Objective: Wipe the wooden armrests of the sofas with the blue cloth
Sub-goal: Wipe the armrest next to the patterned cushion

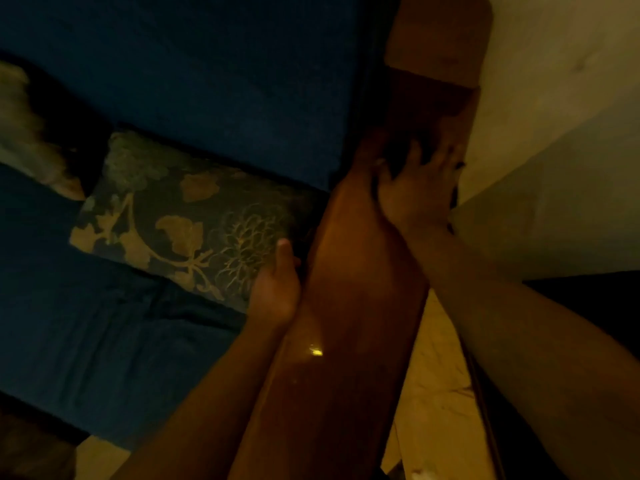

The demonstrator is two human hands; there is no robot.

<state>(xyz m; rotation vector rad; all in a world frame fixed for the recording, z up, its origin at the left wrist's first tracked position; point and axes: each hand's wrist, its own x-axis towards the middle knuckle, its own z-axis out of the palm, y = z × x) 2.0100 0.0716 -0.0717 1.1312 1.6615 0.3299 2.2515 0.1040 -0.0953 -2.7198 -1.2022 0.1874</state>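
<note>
L hand (275,289) edge-on, thumb up, R hand (417,188) splayed flat

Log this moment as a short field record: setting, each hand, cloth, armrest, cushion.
setting: dim room, blue sofa beside a pale wall
armrest: long wooden armrest running up the frame, small bright glint on its near part
right hand: right hand spread flat on the armrest's far part
cloth: dark patch under the right hand's fingers, likely the blue cloth; too dark to be sure
left hand: left hand against the armrest's inner edge, thumb up, holding nothing visible
cushion: floral cushion on the seat, next to the left hand
</note>
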